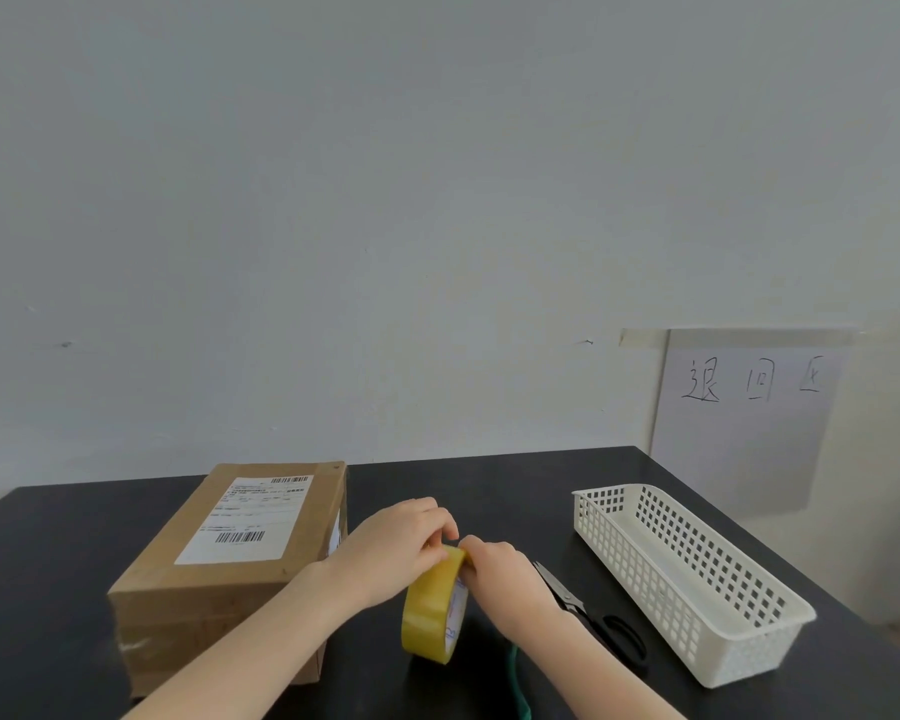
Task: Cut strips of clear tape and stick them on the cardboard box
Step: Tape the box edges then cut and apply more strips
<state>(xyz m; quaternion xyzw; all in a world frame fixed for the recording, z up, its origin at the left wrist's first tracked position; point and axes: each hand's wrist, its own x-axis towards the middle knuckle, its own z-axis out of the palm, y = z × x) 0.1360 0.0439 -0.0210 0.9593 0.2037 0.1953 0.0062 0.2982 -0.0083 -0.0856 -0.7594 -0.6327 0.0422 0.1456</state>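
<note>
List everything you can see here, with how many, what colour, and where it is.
cardboard box: one, brown with white shipping labels, left on the table
tape roll: one, yellowish clear, centre, standing on edge
scissors: one pair, black handles, lying between roll and basket
basket: one, white, perforated, right on the table
table: one, black
paper sign: one, white, handwritten, on the wall at right
green cord: one, near bottom edge
left hand: on top of the roll
right hand: on the roll's right side

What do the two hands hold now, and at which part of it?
Both hold the tape roll, standing on edge. The left hand pinches its top rim; the right hand grips its upper right side. The scissors lie untouched.
</note>
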